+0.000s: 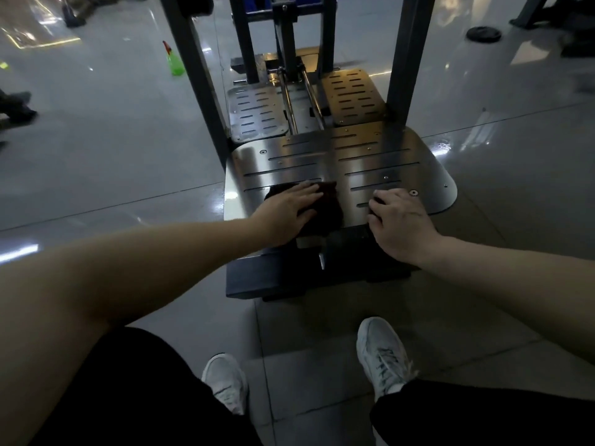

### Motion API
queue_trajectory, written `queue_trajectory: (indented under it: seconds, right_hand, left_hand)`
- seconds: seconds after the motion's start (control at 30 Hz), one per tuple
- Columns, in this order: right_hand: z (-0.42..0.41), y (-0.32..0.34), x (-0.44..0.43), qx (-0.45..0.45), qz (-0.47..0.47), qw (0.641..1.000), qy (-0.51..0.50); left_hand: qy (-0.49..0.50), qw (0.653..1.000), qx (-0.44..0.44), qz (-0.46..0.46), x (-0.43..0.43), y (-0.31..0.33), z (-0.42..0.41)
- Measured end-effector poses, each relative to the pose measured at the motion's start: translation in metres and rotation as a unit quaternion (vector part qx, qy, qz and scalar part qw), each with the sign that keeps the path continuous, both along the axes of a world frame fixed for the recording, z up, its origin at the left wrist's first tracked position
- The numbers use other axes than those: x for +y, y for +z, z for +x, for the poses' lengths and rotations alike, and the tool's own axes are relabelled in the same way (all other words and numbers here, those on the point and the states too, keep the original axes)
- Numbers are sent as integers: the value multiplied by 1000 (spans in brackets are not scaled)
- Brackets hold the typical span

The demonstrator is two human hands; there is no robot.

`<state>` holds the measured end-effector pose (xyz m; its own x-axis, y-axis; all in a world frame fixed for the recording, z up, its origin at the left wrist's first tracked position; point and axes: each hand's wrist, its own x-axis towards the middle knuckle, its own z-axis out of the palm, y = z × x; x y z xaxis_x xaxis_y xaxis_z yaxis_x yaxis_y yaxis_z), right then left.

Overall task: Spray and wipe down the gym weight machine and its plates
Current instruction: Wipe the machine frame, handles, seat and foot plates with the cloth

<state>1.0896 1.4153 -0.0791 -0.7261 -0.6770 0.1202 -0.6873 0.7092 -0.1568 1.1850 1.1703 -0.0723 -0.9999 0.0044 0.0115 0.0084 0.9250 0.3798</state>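
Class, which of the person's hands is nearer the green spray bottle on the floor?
Left. The spray bottle stands beyond and left of the left hand, which presses the dark cloth; the right hand rests farther right.

Foot plate (370, 156): far half bare, reachable from above.
Near edge: left hand (289, 210) flat on cloth (328, 201), right hand (399, 220) resting at right; narrow gap between.
Far corners: left post (199, 91), right post (405, 75) block the sides.
Beyond far edge: rods (302, 101) at centre.
Floor (128, 156) at left: open; spray bottle (175, 61) well apart.
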Motion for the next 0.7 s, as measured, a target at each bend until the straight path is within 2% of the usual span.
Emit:
queue_trajectory:
  seconds: [0.13,0.3,0.47,0.53,0.6,0.63,0.67,0.7]
  right_hand:
    - [3,5,-4,-18,36,999,-18]
    - [18,17,-7,-33,86,995,-26]
    - [64,28,-14,-28,-5,998,59]
    - [89,32,-23,-60,-29,993,96]
    - [116,29,-36,-176,-43,979,95]
    - [129,24,-43,-272,-66,958,64]
    - [145,20,-50,-384,-112,916,9]
    - [160,17,-58,-490,-170,853,-56]
  left_hand:
    - [15,1000,-2,-9,-30,-1,48]
    - [64,996,67,-14,-49,1,93]
    - [126,989,67,-22,-45,5,122]
    - [156,986,65,-6,-35,9,140]
    - [188,980,54,25,-24,17,160]
    - [200,978,43,39,-19,19,169]
    - [206,977,32,53,-14,20,178]
    - [208,976,19,65,-10,20,186]
